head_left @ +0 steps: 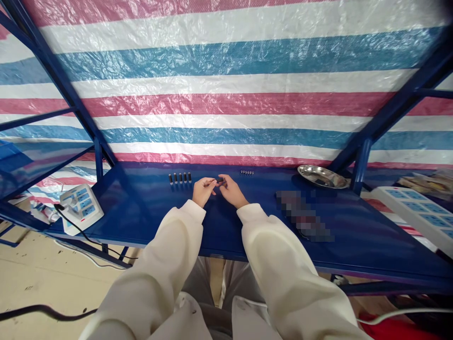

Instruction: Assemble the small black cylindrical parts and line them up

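Observation:
My left hand (203, 191) and my right hand (230, 191) meet above the middle of the blue table. A small black cylinder (221, 180) sits between the thumb and fingers of my right hand. Thumb and forefinger of my left hand are pinched together right beside it; what they hold, if anything, is too small to make out. Left of my hands, several black cylinders with silvery lower ends (180, 178) stand in a row. Several small shiny metal pieces (247, 173) are lined up to the right, near the table's back edge.
The blue table (141, 208) has a striped plastic sheet (226, 104) behind it. An oval metal tray (341, 183) lies at back right, with a pixelated dark object (304, 217) nearer me. White power strips (95, 215) (406, 208) flank the table; a black cable hangs at left.

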`<action>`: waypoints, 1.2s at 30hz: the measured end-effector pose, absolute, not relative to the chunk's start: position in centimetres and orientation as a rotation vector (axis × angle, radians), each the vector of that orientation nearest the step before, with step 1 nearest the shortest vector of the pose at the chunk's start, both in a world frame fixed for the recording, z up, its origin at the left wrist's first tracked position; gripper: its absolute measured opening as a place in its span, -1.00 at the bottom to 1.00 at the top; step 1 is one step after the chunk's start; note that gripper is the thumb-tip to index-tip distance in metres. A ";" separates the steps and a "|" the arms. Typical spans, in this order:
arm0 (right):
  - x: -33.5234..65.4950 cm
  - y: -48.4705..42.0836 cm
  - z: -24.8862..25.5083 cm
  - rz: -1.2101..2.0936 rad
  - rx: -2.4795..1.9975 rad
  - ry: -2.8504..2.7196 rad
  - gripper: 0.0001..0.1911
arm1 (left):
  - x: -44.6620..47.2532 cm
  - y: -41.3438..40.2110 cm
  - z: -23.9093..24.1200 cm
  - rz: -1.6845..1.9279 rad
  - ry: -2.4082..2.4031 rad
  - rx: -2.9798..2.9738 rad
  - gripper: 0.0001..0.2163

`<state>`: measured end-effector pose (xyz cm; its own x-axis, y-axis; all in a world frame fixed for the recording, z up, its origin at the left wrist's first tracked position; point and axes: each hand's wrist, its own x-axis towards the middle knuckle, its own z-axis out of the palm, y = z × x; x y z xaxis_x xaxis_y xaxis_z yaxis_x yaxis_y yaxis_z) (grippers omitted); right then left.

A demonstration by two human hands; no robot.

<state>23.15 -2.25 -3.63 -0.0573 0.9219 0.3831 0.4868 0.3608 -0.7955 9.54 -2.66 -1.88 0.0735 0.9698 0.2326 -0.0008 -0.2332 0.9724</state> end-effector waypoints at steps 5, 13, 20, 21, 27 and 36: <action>23.1 -2.4 -3.7 0.481 -1.305 -1.781 -0.67 | 9.6 -2.7 -2.0 1.380 1.135 1.573 -0.81; 22.9 -3.2 -2.7 0.454 -1.375 -1.851 -0.75 | 9.7 -3.0 -1.5 1.446 1.155 1.593 -0.81; 22.9 -3.1 -2.4 0.285 -1.298 -1.947 -0.87 | 9.5 -3.0 -1.5 1.489 1.152 1.561 -0.81; 22.8 -3.0 -2.4 0.249 -1.283 -1.956 -0.88 | 9.5 -3.0 -1.6 1.489 1.150 1.553 -0.80; 21.1 -1.5 -2.1 0.329 -1.346 -2.033 -0.88 | 9.2 -2.9 -0.7 1.642 1.151 1.369 -0.77; 16.9 1.8 -1.4 0.528 -1.513 -2.140 -0.93 | 7.7 -2.5 0.8 1.884 1.075 0.685 -0.69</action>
